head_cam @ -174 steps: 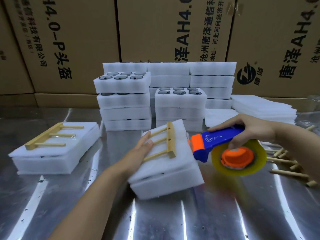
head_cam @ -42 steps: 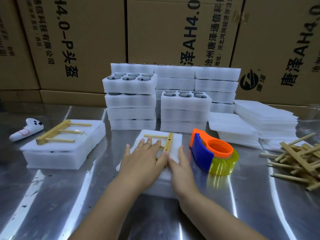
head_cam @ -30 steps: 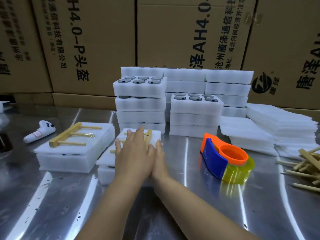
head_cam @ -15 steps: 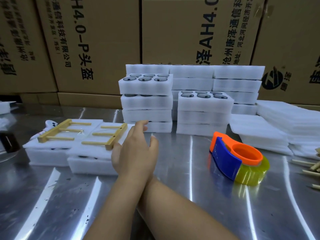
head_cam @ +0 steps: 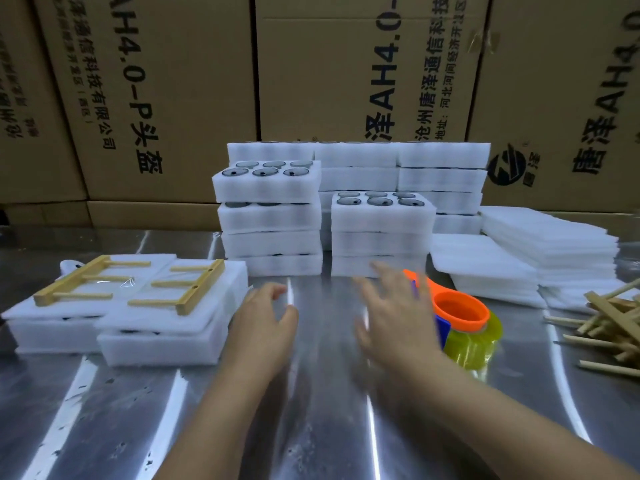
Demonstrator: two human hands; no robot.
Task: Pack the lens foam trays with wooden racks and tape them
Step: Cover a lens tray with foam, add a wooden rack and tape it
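Both hands are hovering over the steel table (head_cam: 311, 427), holding nothing. The left hand (head_cam: 266, 323) is hanging near the middle with its fingers loosely curled, just beside the nearer foam pack (head_cam: 159, 344) at its nine o'clock. The right hand (head_cam: 391, 313) is showing blurred, fingers spread wide, and is overlapping the tape dispenser (head_cam: 464, 320) at its three o'clock; whether it is touching it cannot be told.

A wooden rack (head_cam: 201, 287) is lying flat on top of the nearer foam pack. The farther foam pack (head_cam: 48, 334) is sitting against it, further toward nine o'clock, and is carrying a second rack (head_cam: 74, 282).

Stacks of lens foam trays (head_cam: 270, 220) are standing at twelve o'clock, with flat foam sheets (head_cam: 485, 268) at two o'clock. Loose wooden racks (head_cam: 613, 317) are lying in a heap at three o'clock by the table's edge. Cardboard boxes (head_cam: 180, 81) are filling the background.
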